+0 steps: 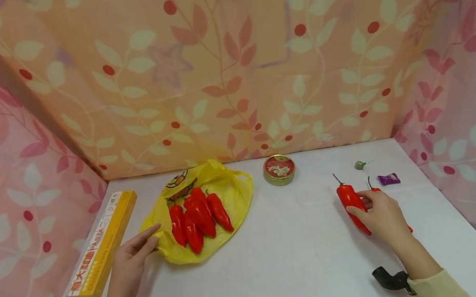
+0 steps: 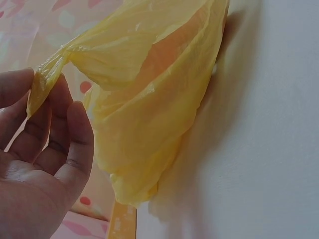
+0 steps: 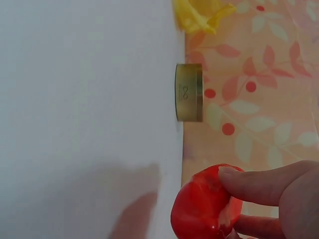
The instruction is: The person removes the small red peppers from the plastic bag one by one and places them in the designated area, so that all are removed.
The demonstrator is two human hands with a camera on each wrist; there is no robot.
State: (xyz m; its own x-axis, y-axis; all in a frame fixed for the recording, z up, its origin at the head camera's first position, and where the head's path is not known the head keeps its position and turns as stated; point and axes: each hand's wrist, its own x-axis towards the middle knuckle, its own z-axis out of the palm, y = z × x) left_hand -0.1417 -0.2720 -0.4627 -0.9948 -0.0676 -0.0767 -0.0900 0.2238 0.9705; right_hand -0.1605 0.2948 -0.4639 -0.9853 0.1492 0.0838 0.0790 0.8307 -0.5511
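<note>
My left hand [image 1: 128, 265] pinches the rim of a yellow plastic bag [image 1: 240, 197] between thumb and fingers. In the left wrist view, the bag's gathered edge [image 2: 45, 82] passes between the fingertips. Several red peppers [image 1: 200, 214] lie on the spread bag in the head view. Over at the right, my right hand [image 1: 384, 216] grips a red pepper [image 1: 349, 198], its dark stem pointing away from me. A second red pepper [image 1: 411, 229] is mostly hidden behind that hand. The right wrist view has the gripped pepper [image 3: 199, 206] close up, with the thumb on its side.
A yellow pasta box [image 1: 104, 245] lies left of the bag. At the back stands a round tin [image 1: 279, 170]. Beyond the right hand are a purple wrapped candy [image 1: 389, 179] and a small green-wrapped lollipop [image 1: 359, 165]. Patterned cloth walls [image 1: 227, 108] border the white table [image 1: 277, 277].
</note>
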